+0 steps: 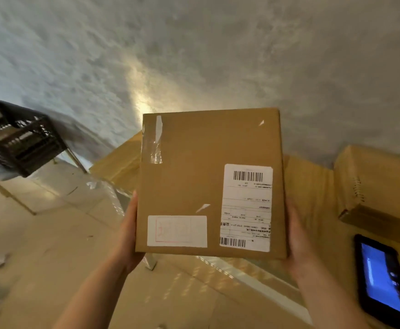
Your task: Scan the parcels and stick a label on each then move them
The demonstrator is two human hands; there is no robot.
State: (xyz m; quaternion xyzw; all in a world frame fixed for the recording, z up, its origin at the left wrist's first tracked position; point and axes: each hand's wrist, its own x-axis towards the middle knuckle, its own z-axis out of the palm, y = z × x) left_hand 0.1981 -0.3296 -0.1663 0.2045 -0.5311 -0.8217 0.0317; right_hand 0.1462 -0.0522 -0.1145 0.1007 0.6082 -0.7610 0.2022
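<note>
- We see a flat brown cardboard parcel held up in the air in front of the camera, its broad face turned toward us, above the floor and in front of the grey wall
- The left hand lies flat against the parcel's lower left edge, fingers straight along the side; the right hand presses the lower right edge the same way; we make out no fingers curled round the front of the box; the parcel is clamped between the two palms
- On the parcel's face a white shipping label with barcodes at top and bottom sits at the lower right; its print is too small to read; a smaller white sticker with a faint red box sits at the lower left; a strip of clear tape runs down from the upper left edge
- Behind the parcel lie other cardboard boxes: one at the left, partly hidden; one at the far right with a white label showing at the frame edge
- A dark handheld device with a lit blue screen lies on cardboard at the lower right, well apart from the right hand
- At the far left stands a black slatted crate, blurred; pale floor tiles spread beneath it
</note>
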